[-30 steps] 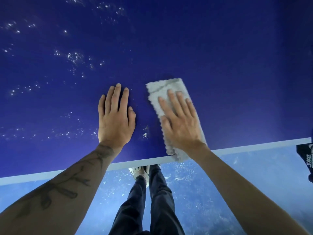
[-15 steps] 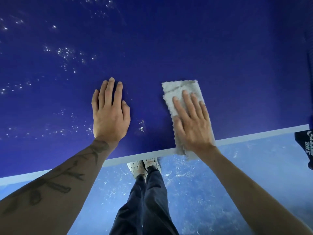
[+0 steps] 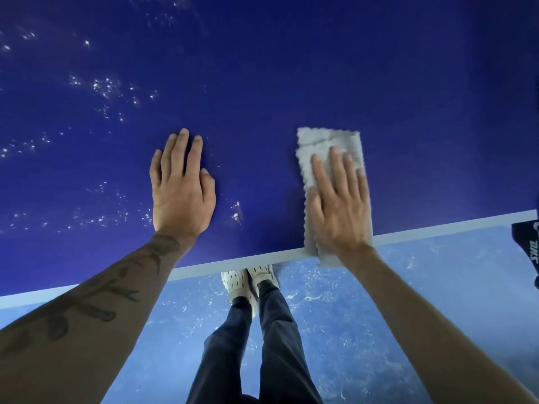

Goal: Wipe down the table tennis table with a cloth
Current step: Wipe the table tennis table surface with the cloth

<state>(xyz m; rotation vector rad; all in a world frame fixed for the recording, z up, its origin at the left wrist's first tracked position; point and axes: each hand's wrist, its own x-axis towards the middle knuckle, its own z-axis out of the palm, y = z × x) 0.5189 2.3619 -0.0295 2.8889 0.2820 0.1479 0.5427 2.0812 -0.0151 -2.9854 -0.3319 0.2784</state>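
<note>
The head camera is looking down on the right hand [image 3: 338,211], which is lying flat on the grey cloth [image 3: 326,144]. Its fingers are straight and spread, pressing the cloth onto the blue table [image 3: 291,83] without curling round it. The folded cloth is sitting at the near edge, its end hanging just over the white line [image 3: 233,262]. The left hand [image 3: 180,196] is resting flat on bare table, apart from the cloth, holding nothing. White specks [image 3: 108,86] are dotting the table's left part. Shoes [image 3: 250,282] are standing on the floor [image 3: 379,316].
</note>
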